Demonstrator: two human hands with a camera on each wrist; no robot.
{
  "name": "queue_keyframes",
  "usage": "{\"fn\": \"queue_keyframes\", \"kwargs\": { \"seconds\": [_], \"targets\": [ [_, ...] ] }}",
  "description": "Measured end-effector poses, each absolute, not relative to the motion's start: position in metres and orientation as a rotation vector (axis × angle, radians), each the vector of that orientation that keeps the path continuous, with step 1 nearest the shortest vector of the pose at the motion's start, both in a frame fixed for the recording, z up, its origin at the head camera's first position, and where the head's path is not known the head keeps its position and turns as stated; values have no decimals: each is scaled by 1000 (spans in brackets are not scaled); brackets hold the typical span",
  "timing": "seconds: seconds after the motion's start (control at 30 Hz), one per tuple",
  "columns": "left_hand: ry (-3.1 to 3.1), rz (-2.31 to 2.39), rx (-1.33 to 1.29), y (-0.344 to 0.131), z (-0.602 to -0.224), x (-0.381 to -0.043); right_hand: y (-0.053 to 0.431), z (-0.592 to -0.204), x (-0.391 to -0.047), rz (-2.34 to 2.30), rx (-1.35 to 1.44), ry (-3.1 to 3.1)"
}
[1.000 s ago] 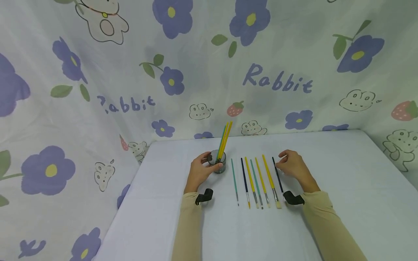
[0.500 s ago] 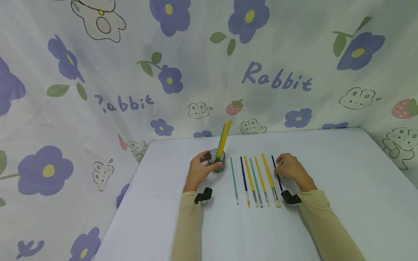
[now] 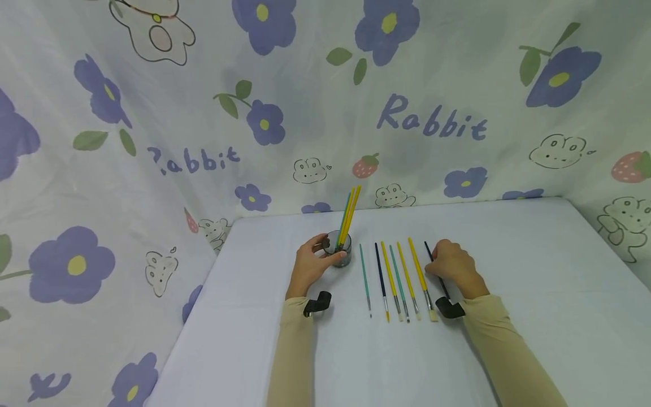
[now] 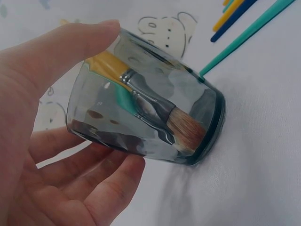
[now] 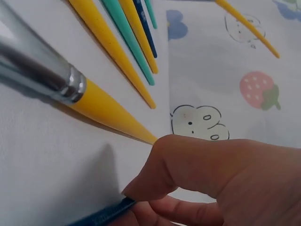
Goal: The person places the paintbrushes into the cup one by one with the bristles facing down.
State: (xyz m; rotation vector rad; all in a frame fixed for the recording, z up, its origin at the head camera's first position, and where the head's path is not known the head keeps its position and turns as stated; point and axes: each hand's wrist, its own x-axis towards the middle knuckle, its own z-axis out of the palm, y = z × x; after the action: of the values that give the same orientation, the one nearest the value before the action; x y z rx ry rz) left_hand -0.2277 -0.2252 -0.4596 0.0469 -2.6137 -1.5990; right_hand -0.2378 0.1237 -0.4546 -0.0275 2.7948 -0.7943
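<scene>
My left hand [image 3: 310,268] grips a clear grey glass [image 4: 207,127] near its rim, thumb on one side and fingers on the other. Inside it lean several paintbrushes, bristles down, including a yellow-handled brush [image 3: 351,220] and a green one [image 4: 124,98]. At the right end of a row of brushes, my right hand [image 3: 455,268] pinches a dark blue paintbrush [image 5: 106,214] between thumb and fingers. The brush's lower end is hidden behind the black wrist mount in the head view. Just left of that hand lies a wide yellow flat brush [image 3: 418,263].
Several more brushes lie side by side between the hands, handles pointing away, from a thin green brush [image 3: 364,271] on the left onward. A white cloth covers the table [image 3: 376,362]. Behind it hangs a printed curtain [image 3: 325,85] with flowers and rabbits.
My right hand has come down and slightly left onto the dark blue brush and now pinches it; the brush has turned a little, its lower end swinging right. The left hand keeps holding the glass.
</scene>
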Motion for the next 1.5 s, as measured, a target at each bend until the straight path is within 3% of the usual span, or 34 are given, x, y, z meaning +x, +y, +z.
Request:
{"fn": "queue_keyframes", "kwargs": {
  "seconds": [0.7, 1.5],
  "targets": [
    [-2626, -1623, 57, -222, -459, -226, 132, -434, -240, -1552, -14, 2458],
    [-2612, -1611, 80, -224, -455, -226, 99, -390, -254, -2083, 9, 2253]
  ]
}}
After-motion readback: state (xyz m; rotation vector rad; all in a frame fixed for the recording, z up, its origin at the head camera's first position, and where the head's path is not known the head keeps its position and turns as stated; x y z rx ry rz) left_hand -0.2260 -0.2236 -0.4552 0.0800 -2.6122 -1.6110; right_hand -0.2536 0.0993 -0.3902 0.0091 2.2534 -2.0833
